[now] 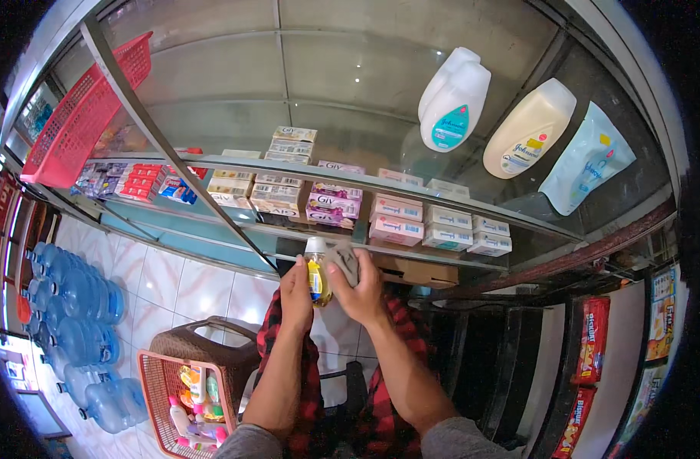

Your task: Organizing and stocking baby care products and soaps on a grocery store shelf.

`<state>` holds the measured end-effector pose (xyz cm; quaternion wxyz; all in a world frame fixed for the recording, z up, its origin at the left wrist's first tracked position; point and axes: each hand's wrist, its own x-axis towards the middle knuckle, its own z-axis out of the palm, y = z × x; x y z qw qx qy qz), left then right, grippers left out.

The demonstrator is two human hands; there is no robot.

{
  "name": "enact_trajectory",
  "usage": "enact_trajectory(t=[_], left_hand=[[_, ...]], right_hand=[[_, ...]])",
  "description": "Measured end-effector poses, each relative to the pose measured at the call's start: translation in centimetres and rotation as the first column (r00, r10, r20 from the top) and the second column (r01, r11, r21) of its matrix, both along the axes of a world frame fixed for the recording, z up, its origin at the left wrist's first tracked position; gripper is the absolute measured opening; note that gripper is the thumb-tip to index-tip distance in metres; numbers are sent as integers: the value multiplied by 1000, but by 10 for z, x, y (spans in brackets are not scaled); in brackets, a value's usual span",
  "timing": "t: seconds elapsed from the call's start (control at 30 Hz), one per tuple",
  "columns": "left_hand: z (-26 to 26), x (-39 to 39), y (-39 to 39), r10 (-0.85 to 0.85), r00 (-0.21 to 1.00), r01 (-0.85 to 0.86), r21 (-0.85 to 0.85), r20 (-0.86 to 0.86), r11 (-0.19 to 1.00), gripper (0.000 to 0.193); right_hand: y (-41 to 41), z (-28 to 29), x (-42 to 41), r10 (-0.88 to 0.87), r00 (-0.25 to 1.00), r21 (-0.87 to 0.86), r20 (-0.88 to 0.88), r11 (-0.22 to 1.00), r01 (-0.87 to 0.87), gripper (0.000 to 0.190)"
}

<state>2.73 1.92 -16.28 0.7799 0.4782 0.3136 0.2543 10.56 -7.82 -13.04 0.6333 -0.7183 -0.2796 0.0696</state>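
A clear bottle (pixel 315 275) of yellow liquid with a white cap stands upright between my hands, above my lap. My left hand (pixel 296 295) grips it by its left side. In my right hand (pixel 358 292) is a bunched grey-brown cloth (pixel 344 263), pressed close against the bottle's right side. Just beyond my hands, the glass display shelf (pixel 378 182) carries white Johnson's bottles (pixel 456 109), a cream Johnson's bottle (pixel 528 129) and a pale blue pouch (pixel 588 160). On the level below are stacked soap boxes (pixel 334 206), several of them marked Giv.
A pink basket (pixel 149 396) of small bottles rests by a brown plastic stool (pixel 206 347) at my left. Large blue water jugs (pixel 86 333) crowd the tiled floor. Another pink basket (pixel 86 120) leans at the shelf's left end. Red biscuit packs (pixel 592 338) stand on the right.
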Motion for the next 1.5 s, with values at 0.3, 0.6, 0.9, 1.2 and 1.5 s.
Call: enact_trajectory(t=[0.3,0.6,0.9,1.2,1.5], left_hand=[[1,6,-5,-64,998,64,86,-5,994,30],[9,5,-12,-49,998,61,327,-46,943,26],[-3,5,-4,16,1000,-14,204,-8,979,36],[4,5,-11,85,995,-71,202,-60,977,33],[10,3,8,103,993,-80,-332,53,940,49]], right_hand=[[3,-2,2,-85,996,7,-11,996,85,29],[4,-3,7,-183,983,48,1,982,183,28],[3,-6,4,-94,994,31,52,995,93,28],[-3,-12,7,-103,994,-28,25,994,103,29],[1,-3,-7,164,986,-71,39,984,-161,35]])
